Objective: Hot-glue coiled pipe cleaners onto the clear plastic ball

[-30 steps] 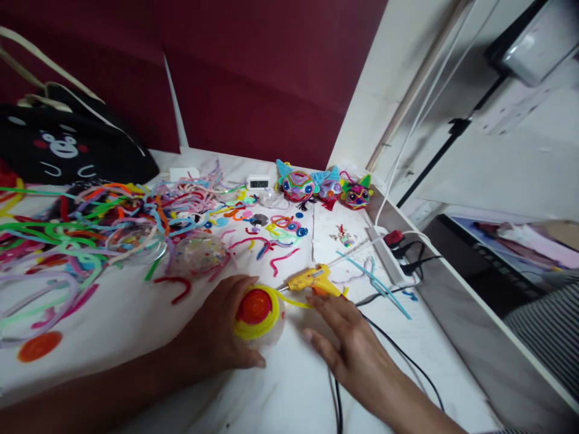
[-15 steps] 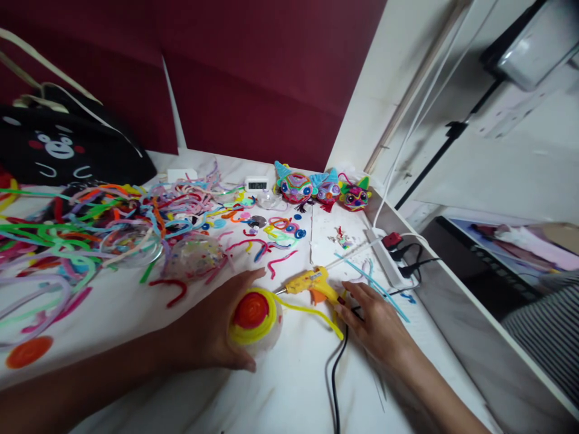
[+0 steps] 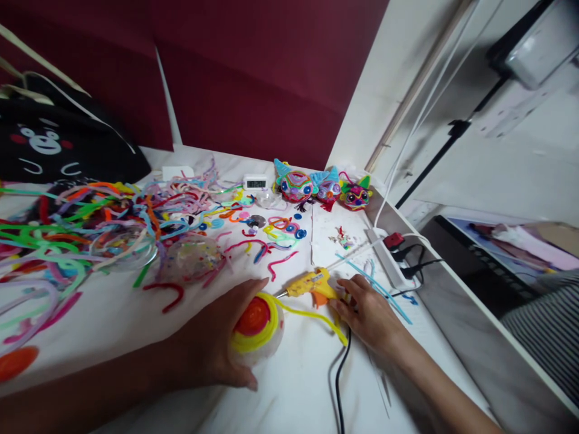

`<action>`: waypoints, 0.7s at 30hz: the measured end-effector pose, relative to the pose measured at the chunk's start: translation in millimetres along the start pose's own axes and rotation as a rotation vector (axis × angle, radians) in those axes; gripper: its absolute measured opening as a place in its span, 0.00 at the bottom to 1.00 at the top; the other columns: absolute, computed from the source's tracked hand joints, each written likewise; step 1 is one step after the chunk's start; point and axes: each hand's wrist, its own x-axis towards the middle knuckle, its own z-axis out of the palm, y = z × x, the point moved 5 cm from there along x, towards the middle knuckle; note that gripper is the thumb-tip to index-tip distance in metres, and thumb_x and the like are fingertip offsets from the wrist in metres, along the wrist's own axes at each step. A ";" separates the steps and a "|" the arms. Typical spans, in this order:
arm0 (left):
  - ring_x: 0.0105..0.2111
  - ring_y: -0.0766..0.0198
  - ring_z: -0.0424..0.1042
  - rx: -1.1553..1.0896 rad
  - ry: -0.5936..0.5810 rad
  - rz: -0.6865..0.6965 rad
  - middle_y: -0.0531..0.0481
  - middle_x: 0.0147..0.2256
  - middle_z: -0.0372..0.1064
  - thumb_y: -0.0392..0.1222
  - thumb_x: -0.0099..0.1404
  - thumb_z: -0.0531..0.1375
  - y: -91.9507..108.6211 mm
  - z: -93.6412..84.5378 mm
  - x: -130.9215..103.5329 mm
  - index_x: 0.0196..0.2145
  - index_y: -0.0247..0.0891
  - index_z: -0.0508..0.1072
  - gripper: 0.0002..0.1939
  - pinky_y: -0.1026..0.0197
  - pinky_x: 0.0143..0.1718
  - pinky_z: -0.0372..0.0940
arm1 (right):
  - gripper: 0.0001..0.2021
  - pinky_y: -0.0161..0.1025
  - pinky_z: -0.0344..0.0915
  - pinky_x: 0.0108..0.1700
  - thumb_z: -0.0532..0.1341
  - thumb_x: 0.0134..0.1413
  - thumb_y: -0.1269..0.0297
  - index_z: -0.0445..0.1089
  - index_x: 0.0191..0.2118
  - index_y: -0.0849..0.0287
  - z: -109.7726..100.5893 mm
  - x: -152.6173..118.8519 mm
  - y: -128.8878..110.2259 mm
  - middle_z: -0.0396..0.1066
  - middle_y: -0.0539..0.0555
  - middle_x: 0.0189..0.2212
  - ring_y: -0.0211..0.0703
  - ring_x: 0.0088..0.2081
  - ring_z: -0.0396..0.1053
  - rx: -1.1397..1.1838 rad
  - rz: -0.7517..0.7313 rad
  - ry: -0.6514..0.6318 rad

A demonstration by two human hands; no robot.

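Observation:
My left hand point(image 3: 215, 337) is curled around a clear plastic ball point(image 3: 266, 346). On the ball's top, a coil of orange, red and yellow pipe cleaner point(image 3: 254, 319) is wound. The loose end of the yellow pipe cleaner point(image 3: 316, 313) trails off to the right. My right hand point(image 3: 368, 313) has its thumb and fingers around the handle of a yellow hot glue gun point(image 3: 310, 282) with an orange trigger. The gun's metal nozzle points left, close beside the ball's upper edge. A black cord point(image 3: 340, 380) runs from under my right hand toward the front.
Many pipe cleaners point(image 3: 67, 241) heap at left, with clear plastic half shells point(image 3: 190, 259) beside them. Several decorated animal-face balls point(image 3: 296, 184) stand at the back near a small digital clock point(image 3: 256, 182). A power strip point(image 3: 391, 259) lies along the right ledge. A black bag point(image 3: 63, 138) sits back left.
My right hand has moved slightly left and closer in around the glue gun's handle. The ball and left hand have shifted a little downward in view.

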 end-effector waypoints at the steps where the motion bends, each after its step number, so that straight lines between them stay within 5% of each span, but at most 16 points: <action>1: 0.70 0.36 0.57 0.002 0.002 0.001 0.39 0.72 0.52 0.67 0.39 0.77 0.5 1.4 -0.1 0.73 0.51 0.45 0.71 0.36 0.71 0.53 | 0.14 0.43 0.76 0.39 0.60 0.63 0.66 0.76 0.51 0.63 -0.4 1.1 -1.1 0.73 0.62 0.46 0.46 0.34 0.77 -0.005 -0.003 0.000; 8: 0.67 0.37 0.62 0.065 0.085 0.010 0.41 0.70 0.57 0.43 0.41 0.79 5.1 6.2 -0.4 0.72 0.53 0.46 0.68 0.36 0.68 0.60 | 0.04 0.39 0.71 0.37 0.62 0.63 0.68 0.76 0.38 0.59 -0.9 5.6 -10.4 0.73 0.56 0.37 0.45 0.35 0.76 -0.090 -0.039 -0.011; 14: 0.68 0.36 0.60 0.127 0.142 0.075 0.39 0.70 0.56 0.41 0.42 0.77 14.1 4.4 0.5 0.71 0.49 0.47 0.65 0.38 0.69 0.58 | 0.04 0.41 0.70 0.41 0.60 0.65 0.69 0.73 0.37 0.59 3.3 6.0 -15.4 0.76 0.59 0.37 0.49 0.38 0.77 -0.185 -0.095 0.040; 21: 0.68 0.38 0.60 0.095 0.122 0.046 0.38 0.69 0.57 0.40 0.44 0.76 11.2 4.3 0.4 0.71 0.50 0.45 0.64 0.37 0.69 0.57 | 0.06 0.44 0.63 0.34 0.54 0.68 0.69 0.66 0.37 0.58 -7.4 -0.2 -10.2 0.76 0.59 0.29 0.55 0.32 0.76 -0.277 -0.071 0.187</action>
